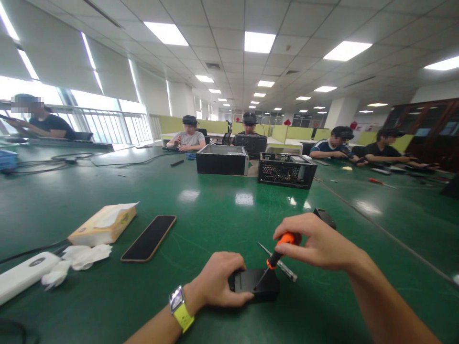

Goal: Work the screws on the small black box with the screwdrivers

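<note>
A small black rectangular case (267,284) lies on the green table in front of me. My left hand (222,279), with a yellow-strapped watch at its wrist, is closed around the left end of the case. My right hand (308,241) grips an orange and black screwdriver (274,260) by its handle from above. The screwdriver is tilted, its thin shaft reaching down to the top face of the case. A slim metal tool with a clear handle (289,272) lies just behind the case. Beyond my right hand sits a small black part (325,218), partly hidden.
A phone (149,239), a tissue pack (103,223), crumpled tissues (84,256) and a white device (27,274) lie to the left. Two open metal computer cases (222,160) stand farther back. Another orange screwdriver (376,181) lies at far right. Several people sit around the table.
</note>
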`<state>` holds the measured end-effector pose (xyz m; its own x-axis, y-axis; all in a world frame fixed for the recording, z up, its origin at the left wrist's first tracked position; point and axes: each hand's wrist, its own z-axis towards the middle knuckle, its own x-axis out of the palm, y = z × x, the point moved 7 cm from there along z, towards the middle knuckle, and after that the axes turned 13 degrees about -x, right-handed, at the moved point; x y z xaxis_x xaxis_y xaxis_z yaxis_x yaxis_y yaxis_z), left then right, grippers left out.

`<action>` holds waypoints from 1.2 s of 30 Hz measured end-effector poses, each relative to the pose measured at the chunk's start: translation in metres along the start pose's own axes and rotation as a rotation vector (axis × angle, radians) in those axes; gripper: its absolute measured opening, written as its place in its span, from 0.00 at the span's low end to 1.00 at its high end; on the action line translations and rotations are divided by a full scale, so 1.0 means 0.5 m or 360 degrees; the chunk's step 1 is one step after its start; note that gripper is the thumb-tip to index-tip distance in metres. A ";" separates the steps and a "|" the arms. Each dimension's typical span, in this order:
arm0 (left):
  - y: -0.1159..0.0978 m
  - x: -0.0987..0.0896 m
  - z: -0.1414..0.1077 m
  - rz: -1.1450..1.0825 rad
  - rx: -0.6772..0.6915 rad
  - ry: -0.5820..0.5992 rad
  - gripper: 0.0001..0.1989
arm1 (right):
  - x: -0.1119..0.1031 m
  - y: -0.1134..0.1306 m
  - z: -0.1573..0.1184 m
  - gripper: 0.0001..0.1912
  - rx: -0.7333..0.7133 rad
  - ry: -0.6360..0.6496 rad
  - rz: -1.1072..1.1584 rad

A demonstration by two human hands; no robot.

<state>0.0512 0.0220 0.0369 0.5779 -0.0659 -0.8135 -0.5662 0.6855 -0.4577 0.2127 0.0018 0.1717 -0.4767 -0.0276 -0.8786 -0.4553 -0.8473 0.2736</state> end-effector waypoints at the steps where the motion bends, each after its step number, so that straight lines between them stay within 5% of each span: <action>1: 0.000 0.000 0.000 0.0006 -0.0003 -0.0002 0.19 | -0.001 0.005 0.000 0.06 -0.0027 -0.0006 0.0025; 36: 0.021 -0.001 0.010 0.0024 -0.0119 0.0070 0.19 | -0.007 -0.001 -0.002 0.14 -0.0066 -0.0085 -0.0128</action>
<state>0.0477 0.0328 0.0342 0.5436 -0.0887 -0.8346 -0.6179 0.6307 -0.4695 0.2152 0.0017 0.1742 -0.4798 0.0686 -0.8747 -0.4625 -0.8669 0.1857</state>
